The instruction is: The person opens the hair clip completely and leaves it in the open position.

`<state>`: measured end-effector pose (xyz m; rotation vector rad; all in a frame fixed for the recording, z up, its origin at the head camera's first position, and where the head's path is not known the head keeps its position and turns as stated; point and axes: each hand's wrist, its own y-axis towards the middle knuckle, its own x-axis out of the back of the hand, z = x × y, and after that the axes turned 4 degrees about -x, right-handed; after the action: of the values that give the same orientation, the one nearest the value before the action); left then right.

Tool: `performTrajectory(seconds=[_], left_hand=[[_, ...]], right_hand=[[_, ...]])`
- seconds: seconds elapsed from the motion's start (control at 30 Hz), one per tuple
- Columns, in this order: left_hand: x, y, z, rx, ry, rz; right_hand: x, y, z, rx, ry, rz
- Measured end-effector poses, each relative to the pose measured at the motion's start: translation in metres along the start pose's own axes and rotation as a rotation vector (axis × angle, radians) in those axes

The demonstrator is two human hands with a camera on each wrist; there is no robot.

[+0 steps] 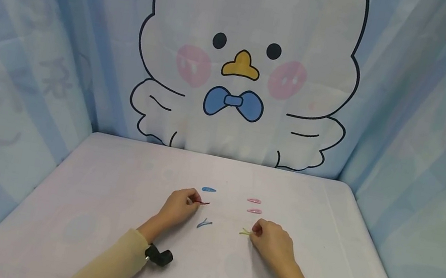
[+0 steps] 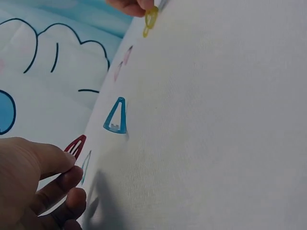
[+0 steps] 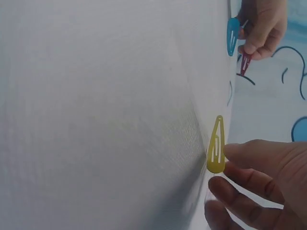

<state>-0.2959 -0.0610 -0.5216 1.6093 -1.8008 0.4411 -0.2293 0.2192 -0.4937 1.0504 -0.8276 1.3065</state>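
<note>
At a white cloth-covered table point(image 1: 110, 179), you pinch one teardrop-shaped red snap hair clip point(image 2: 77, 143) between thumb and finger of your left hand point(image 1: 179, 207) and one teardrop-shaped yellow snap hair clip point(image 3: 216, 167) between those of your right hand point(image 1: 275, 243); one flat blue snap clip point(image 1: 208, 189) lies beyond your left hand, one sprung-open blue snap clip point(image 2: 123, 115) nearer you; two pink snap clips point(image 1: 254, 211) lie beyond your right hand.

Counted two blue clips point(image 1: 208, 189), two pink clips point(image 1: 254, 201), one red clip point(image 2: 81, 139) and one yellow clip point(image 3: 215, 167), so six hair clips in all. One left hand point(image 1: 179, 208), one right hand point(image 1: 276, 244) made two hands. Also logged two sleeves point(image 1: 114, 258), two black wrist cameras point(image 1: 159, 256), one table point(image 1: 48, 228), one printed bird point(image 1: 247, 20), one bow tie point(image 1: 233, 101).
</note>
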Motion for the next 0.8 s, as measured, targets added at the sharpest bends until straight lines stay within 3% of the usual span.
performTrajectory(seconds=[0.17,0.4,0.53,0.8], left_hand=[[0.007,-0.01,-0.009,-0.017,-0.054,0.012],[0.019,-0.027,-0.036,-0.091,-0.113,0.082],[0.02,-0.036,-0.051,-0.165,-0.084,0.091],[0.027,-0.059,-0.083,-0.359,-0.07,0.081]], right_hand=[[0.001,-0.001,0.004,0.049,-0.021,-0.065],[0.009,-0.002,0.018,0.111,-0.004,-0.135],[0.017,-0.005,0.034,0.148,-0.004,-0.15],[0.039,-0.023,0.065,0.203,-0.029,-0.102]])
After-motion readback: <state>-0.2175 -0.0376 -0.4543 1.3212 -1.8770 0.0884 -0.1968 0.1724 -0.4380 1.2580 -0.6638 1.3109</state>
